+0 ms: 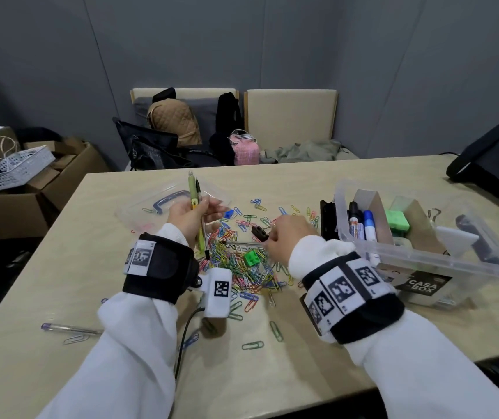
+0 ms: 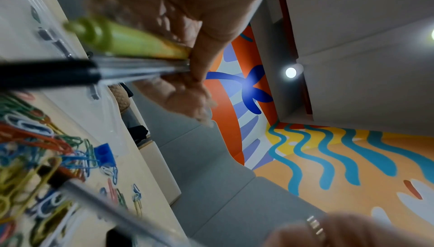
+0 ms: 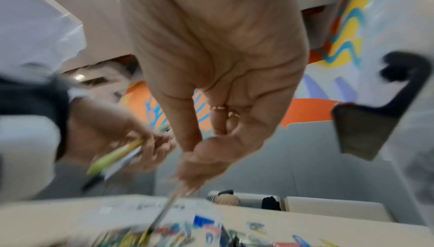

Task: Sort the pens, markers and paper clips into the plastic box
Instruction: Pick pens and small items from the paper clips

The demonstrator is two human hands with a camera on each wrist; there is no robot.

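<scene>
The left hand (image 1: 188, 217) grips a green pen (image 1: 193, 195) and a black pen (image 1: 199, 192) upright above the bench (image 1: 318, 343). The right hand (image 1: 284, 240) pinches a clear pen (image 1: 242, 243) over the paper clips (image 1: 251, 276). The plastic box (image 1: 484, 267) stands to the right, with markers (image 1: 363, 225) inside.

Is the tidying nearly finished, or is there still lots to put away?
Still lots. Done: a few markers already stand in the plastic box. In hand: the left hand holds a green pen and a clear one, and the right hand pinches another clear pen. Left: the big pile of paper clips and one pen near the table's left edge.
</scene>
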